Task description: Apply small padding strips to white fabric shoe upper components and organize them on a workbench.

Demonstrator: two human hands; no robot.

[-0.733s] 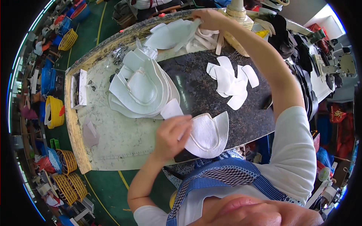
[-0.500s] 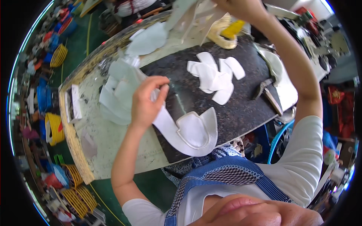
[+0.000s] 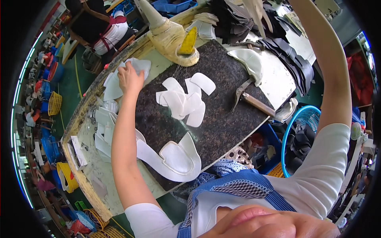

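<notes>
My left hand (image 3: 130, 78) reaches to the far left edge of the table, its fingers bent down onto a white sheet piece (image 3: 142, 66) in a loose pile. My right forearm (image 3: 332, 59) stretches up past the top edge, so the right hand is out of view. Pale strips (image 3: 258, 14) hang down near it. A curved white piece with a raised, stitched-looking rim (image 3: 174, 158) lies at the near edge of the dark slab (image 3: 222, 123). Several small rounded white pieces (image 3: 184, 103) lie overlapping mid-slab.
A hammer (image 3: 254, 101) rests on the slab's right side, beside a white curved piece (image 3: 250, 63). A cream stand with a yellow insert (image 3: 166, 37) is at the back. Dark stacked pieces (image 3: 291, 63) lie at right, above a blue-rimmed basket (image 3: 287, 139). More white sheets (image 3: 104, 127) lie left.
My left hand has moved from beside the curved white piece to the far white pile. My right hand has gone out of the top of the picture. The view has shifted.
</notes>
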